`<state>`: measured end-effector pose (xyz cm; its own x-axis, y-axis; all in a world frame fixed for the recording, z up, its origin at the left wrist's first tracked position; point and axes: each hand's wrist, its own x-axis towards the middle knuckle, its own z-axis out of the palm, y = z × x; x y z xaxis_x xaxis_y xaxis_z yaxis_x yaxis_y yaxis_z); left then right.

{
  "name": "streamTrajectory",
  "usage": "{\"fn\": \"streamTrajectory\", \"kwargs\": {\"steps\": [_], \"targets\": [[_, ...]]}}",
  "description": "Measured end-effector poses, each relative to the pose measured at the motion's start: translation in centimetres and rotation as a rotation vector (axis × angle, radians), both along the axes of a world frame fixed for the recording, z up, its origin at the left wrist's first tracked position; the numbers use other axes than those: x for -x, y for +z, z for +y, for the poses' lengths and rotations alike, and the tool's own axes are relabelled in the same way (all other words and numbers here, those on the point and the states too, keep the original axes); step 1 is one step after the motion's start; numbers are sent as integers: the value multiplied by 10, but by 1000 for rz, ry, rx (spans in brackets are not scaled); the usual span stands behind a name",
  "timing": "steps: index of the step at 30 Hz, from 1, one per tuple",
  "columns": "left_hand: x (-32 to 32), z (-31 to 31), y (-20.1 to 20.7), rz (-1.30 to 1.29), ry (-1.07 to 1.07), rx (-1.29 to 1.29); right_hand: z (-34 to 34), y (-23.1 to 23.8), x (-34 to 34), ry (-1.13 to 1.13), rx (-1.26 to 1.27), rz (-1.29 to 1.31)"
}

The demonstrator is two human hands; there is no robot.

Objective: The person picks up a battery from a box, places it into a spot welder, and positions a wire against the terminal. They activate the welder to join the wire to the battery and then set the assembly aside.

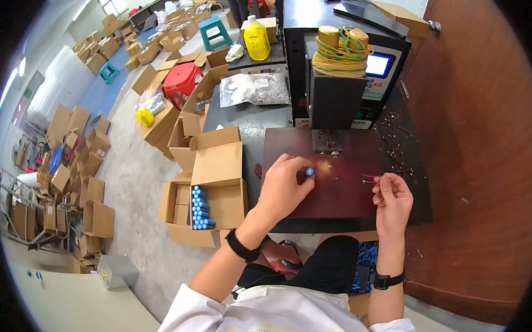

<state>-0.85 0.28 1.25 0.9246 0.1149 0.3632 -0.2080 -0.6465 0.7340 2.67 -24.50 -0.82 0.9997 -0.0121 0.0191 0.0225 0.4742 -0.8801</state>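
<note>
My left hand [284, 187] grips a small blue cylindrical cell [309, 171], holding it upright on the dark red work plate [342, 199] just below the welding head [328, 146] of a black machine [342, 56]. My right hand [390, 198] pinches a thin red wire piece [369, 180] a short way to the right of the cell. More loose wire pieces [397, 145] lie scattered at the plate's far right.
An open cardboard box [217, 193] at my left holds a row of blue cells [200, 209]. A clear bag of small parts [254, 87] and a yellow bottle [256, 40] sit behind. Many cardboard boxes, a red stool [183, 79] and a teal stool [215, 32] crowd the floor.
</note>
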Motion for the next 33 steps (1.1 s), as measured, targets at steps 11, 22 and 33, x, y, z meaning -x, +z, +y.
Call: {"fn": "streamTrajectory", "kwargs": {"steps": [11, 22, 33], "targets": [[9, 16, 6, -17, -80, -426, 7, 0, 7, -134, 36, -26], [-25, -26, -15, 15, 68, 171, 40, 3, 8, -390, 256, -158], [-29, -30, -14, 2, 155, 155, 49, 2, 5, -389, 367, -243]]}}
